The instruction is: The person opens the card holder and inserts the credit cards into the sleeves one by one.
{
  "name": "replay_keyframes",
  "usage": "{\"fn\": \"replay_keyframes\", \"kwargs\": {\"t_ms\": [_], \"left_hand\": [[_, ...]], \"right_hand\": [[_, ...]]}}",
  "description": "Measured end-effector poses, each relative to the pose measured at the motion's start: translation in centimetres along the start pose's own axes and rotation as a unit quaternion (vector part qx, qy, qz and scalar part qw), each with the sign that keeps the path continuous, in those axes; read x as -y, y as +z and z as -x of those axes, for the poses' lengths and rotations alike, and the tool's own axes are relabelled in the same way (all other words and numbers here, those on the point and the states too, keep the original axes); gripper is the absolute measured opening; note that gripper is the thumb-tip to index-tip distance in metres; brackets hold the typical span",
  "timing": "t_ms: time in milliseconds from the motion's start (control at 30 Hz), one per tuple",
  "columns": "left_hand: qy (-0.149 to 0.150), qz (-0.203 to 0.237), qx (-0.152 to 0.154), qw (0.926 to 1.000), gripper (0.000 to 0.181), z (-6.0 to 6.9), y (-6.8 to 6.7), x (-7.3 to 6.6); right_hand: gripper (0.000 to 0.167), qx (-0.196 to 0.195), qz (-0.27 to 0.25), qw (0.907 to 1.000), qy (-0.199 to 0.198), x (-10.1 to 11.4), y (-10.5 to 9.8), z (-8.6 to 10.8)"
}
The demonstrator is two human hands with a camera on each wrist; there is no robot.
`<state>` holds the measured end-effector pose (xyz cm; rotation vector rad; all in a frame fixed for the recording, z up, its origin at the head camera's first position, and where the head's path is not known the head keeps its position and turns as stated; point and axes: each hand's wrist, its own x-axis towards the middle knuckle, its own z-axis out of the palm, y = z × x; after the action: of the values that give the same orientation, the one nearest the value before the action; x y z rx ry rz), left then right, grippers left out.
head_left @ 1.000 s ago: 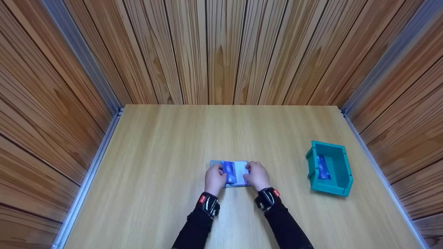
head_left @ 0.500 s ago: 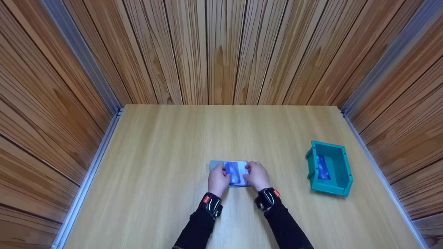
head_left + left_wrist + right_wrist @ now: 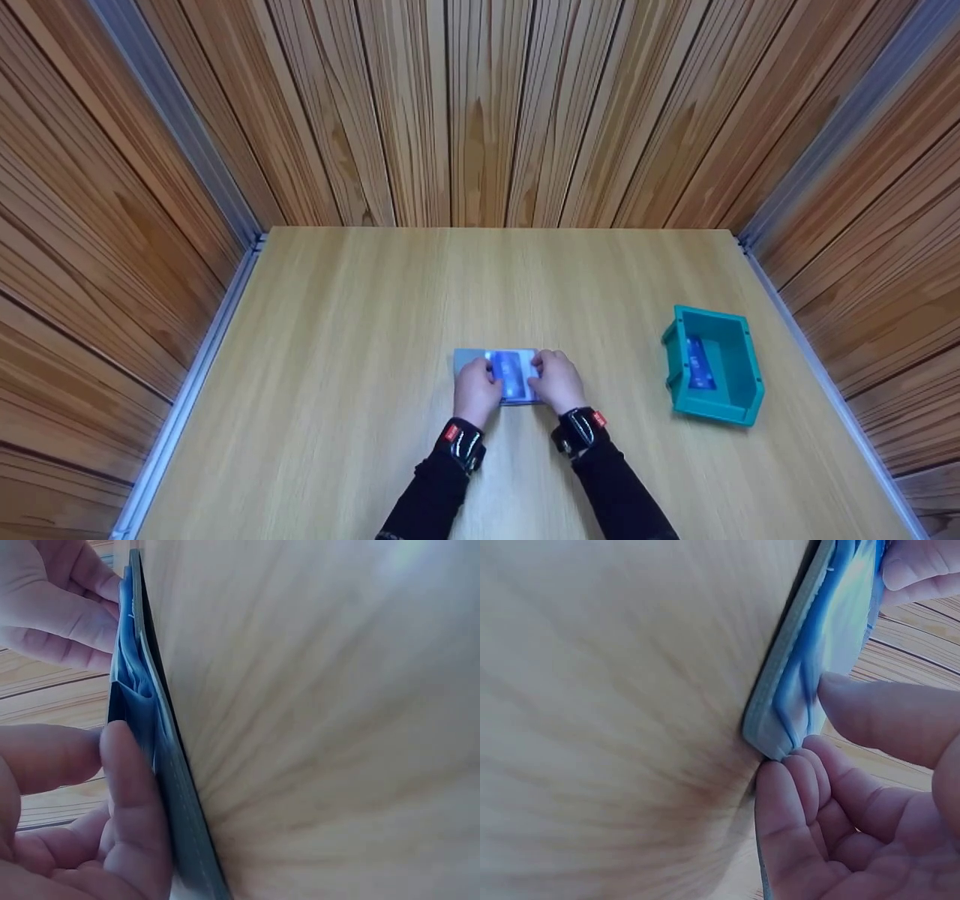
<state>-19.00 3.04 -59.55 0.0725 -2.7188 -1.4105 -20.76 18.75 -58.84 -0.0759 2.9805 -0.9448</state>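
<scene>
A light blue-grey card holder (image 3: 466,358) with a stitched edge and clear sleeve-like leaves lies open on the table. My left hand (image 3: 478,390) pinches the left edge of a blue card (image 3: 511,375), which lies over or inside a clear sleeve. In the left wrist view, thumb and finger meet on the card's dark edge (image 3: 116,701), beside the holder's parted leaves. My right hand (image 3: 559,382) pinches the right end of the holder; in the right wrist view, the thumb lies on the clear sleeve (image 3: 836,637) and curled fingers are at the corner. How deep the card sits is unclear.
A green bin (image 3: 716,409) stands to the right on the wooden table (image 3: 360,300), with another blue card (image 3: 700,364) lying in it. Wood-panelled walls (image 3: 480,112) with metal corner rails enclose the table at the back and sides.
My left hand has slid a little to the right, and the blue card has moved right with it across the holder. My right hand has stayed in place.
</scene>
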Motion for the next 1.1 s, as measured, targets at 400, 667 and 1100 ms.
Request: {"fn": "replay_keyframes", "kwargs": {"t_ms": [400,667,1100], "left_hand": [[0.014,-0.023,-0.003,0.9996,0.019,0.17,0.47,-0.05],[0.011,-0.034,0.009,0.9993,0.019,0.08,0.37,-0.48],[0.010,-0.048,0.030,0.9984,0.021,-0.14,0.66,-0.32]], "right_hand": [[0.024,0.001,0.003,1.0000,0.000,0.08,0.03,0.06],[0.024,-0.001,0.003,1.0000,0.001,0.11,0.04,0.01],[0.023,-0.003,0.005,1.0000,0.001,0.07,0.03,-0.03]]}}
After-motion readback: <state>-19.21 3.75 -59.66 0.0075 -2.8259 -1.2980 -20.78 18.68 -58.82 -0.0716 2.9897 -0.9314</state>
